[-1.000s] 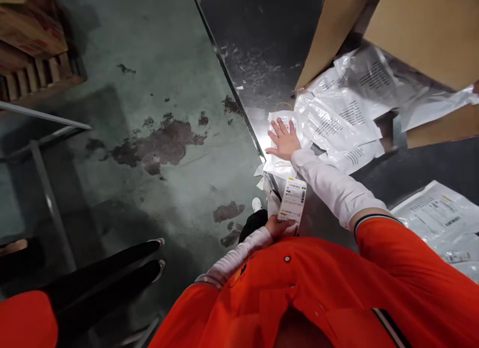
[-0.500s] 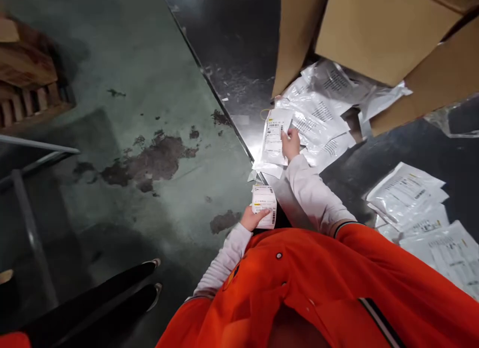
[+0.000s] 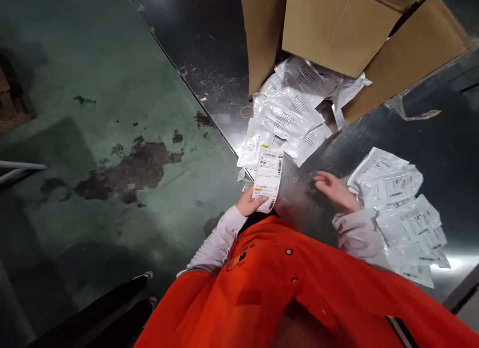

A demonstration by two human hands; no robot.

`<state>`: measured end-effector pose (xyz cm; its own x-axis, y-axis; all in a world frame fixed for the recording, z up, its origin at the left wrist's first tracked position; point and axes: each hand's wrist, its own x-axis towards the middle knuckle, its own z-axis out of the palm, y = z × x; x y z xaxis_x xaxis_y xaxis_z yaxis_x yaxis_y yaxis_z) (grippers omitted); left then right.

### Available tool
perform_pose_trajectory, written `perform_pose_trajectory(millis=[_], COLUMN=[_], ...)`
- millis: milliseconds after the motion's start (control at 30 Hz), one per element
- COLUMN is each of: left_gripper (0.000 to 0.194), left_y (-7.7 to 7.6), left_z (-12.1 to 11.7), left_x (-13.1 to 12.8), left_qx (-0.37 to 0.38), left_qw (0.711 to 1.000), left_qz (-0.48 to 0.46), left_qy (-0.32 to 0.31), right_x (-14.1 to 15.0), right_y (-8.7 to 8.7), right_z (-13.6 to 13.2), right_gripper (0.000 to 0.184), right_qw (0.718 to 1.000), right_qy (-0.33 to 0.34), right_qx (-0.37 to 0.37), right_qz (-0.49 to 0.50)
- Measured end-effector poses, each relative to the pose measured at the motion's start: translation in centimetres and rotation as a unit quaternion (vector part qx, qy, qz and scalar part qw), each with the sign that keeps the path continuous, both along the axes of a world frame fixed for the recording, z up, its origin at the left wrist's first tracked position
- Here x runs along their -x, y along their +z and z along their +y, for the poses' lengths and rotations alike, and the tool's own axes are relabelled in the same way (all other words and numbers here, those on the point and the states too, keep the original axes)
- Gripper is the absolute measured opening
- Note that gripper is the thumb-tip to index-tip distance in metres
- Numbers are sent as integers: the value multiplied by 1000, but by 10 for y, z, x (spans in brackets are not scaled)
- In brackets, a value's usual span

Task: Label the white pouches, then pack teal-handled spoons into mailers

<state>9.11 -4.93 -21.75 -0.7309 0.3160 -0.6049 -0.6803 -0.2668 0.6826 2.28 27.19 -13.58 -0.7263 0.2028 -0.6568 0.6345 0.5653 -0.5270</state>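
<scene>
My left hand (image 3: 248, 204) pinches the bottom edge of a strip of white printed labels (image 3: 268, 176) and holds it upright over the edge of the dark metal table (image 3: 209, 48). Over the bare tabletop hovers my right hand (image 3: 334, 188), fingers loosely spread and nothing in it, just left of a pile of clear plastic packets with printed labels (image 3: 400, 198). A second heap of such packets (image 3: 288, 118) spills from an overturned cardboard box (image 3: 337, 28) at the far side.
Left of the table lies a stained green floor (image 3: 112, 138). Another person's dark legs and shoes (image 3: 112, 308) stand at the lower left. A rubber band (image 3: 246, 111) lies beside the box. My orange vest fills the bottom.
My right hand let go of the packet by the box heap and swung right toward the near pile. The label strip in my left hand has unfolded upward. The view has shifted right.
</scene>
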Motion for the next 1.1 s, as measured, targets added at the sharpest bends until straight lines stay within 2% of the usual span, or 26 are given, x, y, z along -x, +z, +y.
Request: perform_pose_trajectory(millis=[33, 67, 133, 167, 233, 300, 333, 433, 500, 600, 700, 800, 867, 933, 1033, 1100], left_gripper=[65, 63, 63, 65, 66, 59, 55, 46, 42, 34, 35, 38, 56, 65, 65, 64], left_y=[1, 2, 2, 1, -4, -11, -15, -21, -24, -30, -42, -59, -71, -84, -100, -105], left_z=[3, 4, 4, 2, 0, -2, -2, 0, 3, 10, 13, 7, 1, -5, -11, -13], left_x=[4, 8, 17, 23, 32, 41, 44, 52, 55, 60, 65, 70, 69, 62, 34, 6], left_qx=[-18, -37, -53, -41, 23, 80, 89, 65, 64, 117, 175, 126, 51, 3, 12, 32], left_qw=[999, 996, 994, 996, 999, 987, 983, 988, 990, 980, 968, 978, 986, 987, 982, 979], left_qz=[5, 8, 6, -2, -35, -76, -94, -104, -83, -76, -106, -112, -122, -147, -185, -200], left_qy=[-39, -75, -97, -76, 27, 115, 128, 89, 96, 143, 147, 127, 99, 66, 35, 26], right_x=[1, 0, -3, -5, -7, -1, 5, 30, 43, 54, 65, 92, 120, 148, 179, 186], right_y=[-13, -25, -46, -54, -63, -67, -68, -69, -69, -71, -79, -102, -127, -155, -189, -199], right_z=[-36, -69, -121, -138, -155, -157, -156, -151, -151, -155, -160, -165, -167, -168, -166, -165], right_gripper=[78, 74, 62, 58, 56, 57, 58, 45, 33, 24, 21, 18, 16, 16, 16, 17], right_qw=[992, 977, 963, 961, 959, 958, 961, 975, 979, 981, 983, 973, 963, 954, 944, 943], right_qy=[16, 18, -45, -66, -70, -45, -35, 10, 55, 94, 121, 169, 192, 197, 207, 222], right_qx=[124, 210, 265, 270, 274, 281, 275, 220, 190, 159, 117, 72, 23, -36, -109, -137], right_qz=[-35, -40, 0, 8, -13, -33, -24, 37, 52, 54, 79, 141, 186, 224, 232, 206])
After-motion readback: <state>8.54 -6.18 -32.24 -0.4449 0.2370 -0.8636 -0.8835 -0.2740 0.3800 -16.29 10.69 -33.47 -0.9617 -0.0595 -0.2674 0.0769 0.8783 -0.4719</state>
